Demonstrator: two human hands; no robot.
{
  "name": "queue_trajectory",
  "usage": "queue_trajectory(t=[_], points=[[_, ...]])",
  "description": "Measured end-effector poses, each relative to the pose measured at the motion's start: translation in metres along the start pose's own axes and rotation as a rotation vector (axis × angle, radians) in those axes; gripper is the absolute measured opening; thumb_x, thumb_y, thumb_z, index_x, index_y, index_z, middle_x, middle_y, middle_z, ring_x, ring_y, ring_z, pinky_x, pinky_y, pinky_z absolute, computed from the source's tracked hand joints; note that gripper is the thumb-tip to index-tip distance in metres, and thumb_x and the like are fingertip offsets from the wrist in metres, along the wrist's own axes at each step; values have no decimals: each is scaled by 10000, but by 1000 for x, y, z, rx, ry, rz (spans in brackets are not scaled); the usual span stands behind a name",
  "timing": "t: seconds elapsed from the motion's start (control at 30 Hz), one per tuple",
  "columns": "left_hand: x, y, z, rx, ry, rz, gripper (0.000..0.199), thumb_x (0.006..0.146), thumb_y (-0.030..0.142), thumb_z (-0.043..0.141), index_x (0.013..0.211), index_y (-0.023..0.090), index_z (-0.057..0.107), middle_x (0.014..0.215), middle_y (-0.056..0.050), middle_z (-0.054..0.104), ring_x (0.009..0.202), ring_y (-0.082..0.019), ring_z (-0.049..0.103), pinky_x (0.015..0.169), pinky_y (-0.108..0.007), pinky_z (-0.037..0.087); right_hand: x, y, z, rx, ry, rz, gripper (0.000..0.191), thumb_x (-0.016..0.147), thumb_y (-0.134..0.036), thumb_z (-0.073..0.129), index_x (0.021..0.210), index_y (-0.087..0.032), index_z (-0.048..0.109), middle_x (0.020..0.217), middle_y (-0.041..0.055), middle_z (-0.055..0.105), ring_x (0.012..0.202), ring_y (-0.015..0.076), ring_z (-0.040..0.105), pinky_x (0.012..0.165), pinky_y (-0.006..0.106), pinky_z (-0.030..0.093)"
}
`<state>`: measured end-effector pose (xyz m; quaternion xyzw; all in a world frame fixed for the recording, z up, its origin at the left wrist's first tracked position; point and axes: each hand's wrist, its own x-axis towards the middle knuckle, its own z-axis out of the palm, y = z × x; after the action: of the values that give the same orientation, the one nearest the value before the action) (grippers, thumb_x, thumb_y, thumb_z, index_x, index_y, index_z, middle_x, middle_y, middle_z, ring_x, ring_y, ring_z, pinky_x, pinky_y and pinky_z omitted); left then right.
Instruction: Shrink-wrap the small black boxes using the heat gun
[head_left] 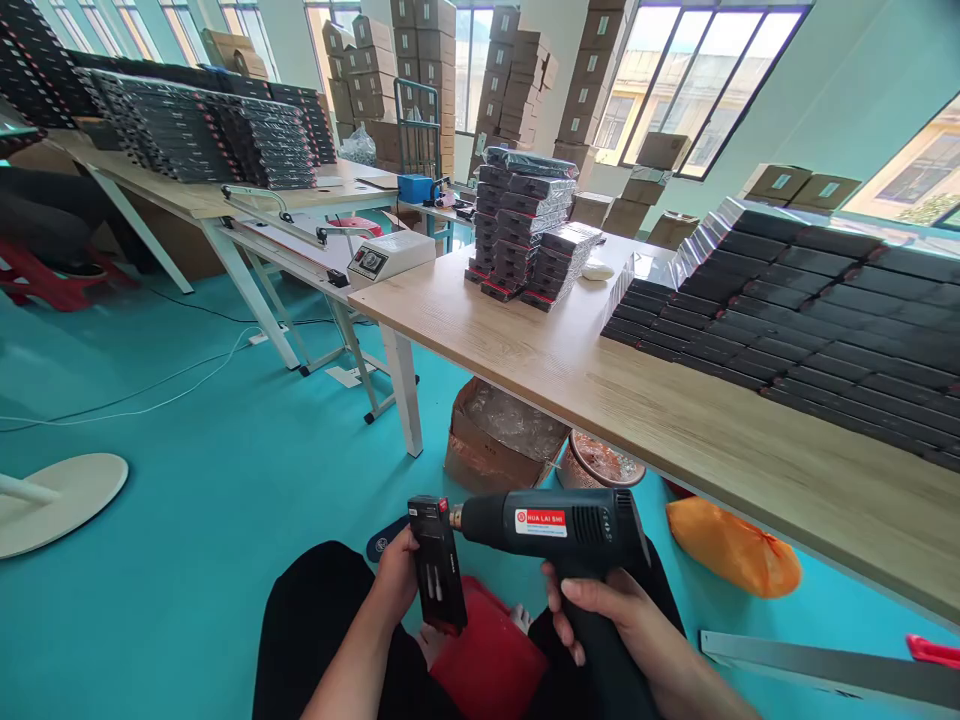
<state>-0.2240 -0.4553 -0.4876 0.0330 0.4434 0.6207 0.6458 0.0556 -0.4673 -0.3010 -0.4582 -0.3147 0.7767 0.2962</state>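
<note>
My left hand is closed around the edge of a slim black box with red edges and pale printed shapes, held upright above my lap. In my right hand is a black heat gun with a red and white label, my fingers wrapped about its handle. The gun points left, and its metal nozzle sits at the upper right edge of the box, almost touching it. Whether the nozzle makes contact I cannot tell. Below the box is a red plastic stool between my knees.
A wooden table crosses ahead, bearing stacks of black boxes and a long pile of black boxes. Beneath it stand a carton of clear film and an orange bag. A sealing machine stands left of the table.
</note>
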Motion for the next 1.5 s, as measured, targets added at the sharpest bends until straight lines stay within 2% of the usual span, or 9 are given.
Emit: queue_trajectory(t=[0.17, 0.37, 0.47, 0.6, 0.73, 0.93, 1.1, 1.27, 1.5], points=[[-5, 2, 0, 207, -50, 14, 232, 527, 155, 563, 731, 164, 673, 592, -6, 605, 547, -199, 556, 539, -317, 433, 7, -11, 0, 21, 25, 1, 385, 736, -385, 827, 990, -110, 741, 746, 55, 694, 603, 160, 619, 511, 257, 466], [-8, 6, 4, 660, -4, 361, 299, 554, 76, 634, 803, 212, 728, 804, -12, 691, 796, -230, 599, 753, -330, 455, 4, -23, -17, -108, 111, -16, 373, 740, -394, 812, 980, -123, 719, 795, 57, 702, 616, 156, 615, 521, 264, 482], [-5, 3, 6, 781, 34, 507, 387, 521, 13, 662, 812, 247, 767, 916, -33, 716, 960, -276, 600, 927, -387, 439, 2, -24, -15, -193, 53, 10, 372, 717, -391, 801, 954, -121, 707, 757, 49, 691, 592, 159, 610, 504, 268, 473], [-3, 1, 7, 781, 6, 526, 428, 499, -43, 698, 793, 257, 781, 977, -59, 721, 1033, -294, 592, 1047, -429, 390, 4, -23, 7, -286, -88, 29, 270, 686, -332, 764, 848, -137, 674, 667, 25, 657, 551, 162, 589, 486, 276, 449], [-5, 1, 6, 757, 16, 546, 472, 487, -79, 672, 789, 265, 786, 992, -63, 726, 1063, -306, 584, 1099, -463, 357, 10, -27, 22, -364, -53, -20, 216, 712, -309, 698, 863, -169, 630, 529, -34, 573, 519, 164, 561, 494, 283, 442], [-6, 3, 6, 652, 42, 532, 472, 461, -86, 659, 766, 254, 779, 982, -62, 718, 1083, -318, 586, 1136, -487, 331, 13, -30, 27, -362, -42, -32, 263, 646, -310, 710, 851, -179, 608, 606, -34, 584, 516, 162, 565, 468, 286, 437], [-1, 2, 2, 735, 36, 555, 464, 497, -65, 661, 803, 257, 794, 1011, -69, 727, 1083, -317, 589, 1127, -481, 338, 14, -27, 22, -364, -70, 32, 259, 679, -344, 721, 838, -156, 639, 555, -12, 608, 483, 155, 549, 474, 283, 422], [0, 6, 1, 640, 63, 502, 440, 492, -42, 671, 808, 244, 779, 982, -53, 723, 1072, -313, 617, 1095, -451, 384, 16, -23, 0, -306, 93, -40, 332, 698, -389, 773, 905, -158, 655, 688, 1, 644, 567, 166, 588, 490, 284, 469], [-3, 9, 8, 665, 74, 513, 426, 497, -33, 698, 805, 246, 788, 944, -55, 732, 1046, -310, 623, 1054, -422, 427, 11, -22, -10, -305, 50, -30, 363, 723, -413, 781, 930, -135, 674, 716, 15, 659, 566, 157, 592, 501, 283, 472]])
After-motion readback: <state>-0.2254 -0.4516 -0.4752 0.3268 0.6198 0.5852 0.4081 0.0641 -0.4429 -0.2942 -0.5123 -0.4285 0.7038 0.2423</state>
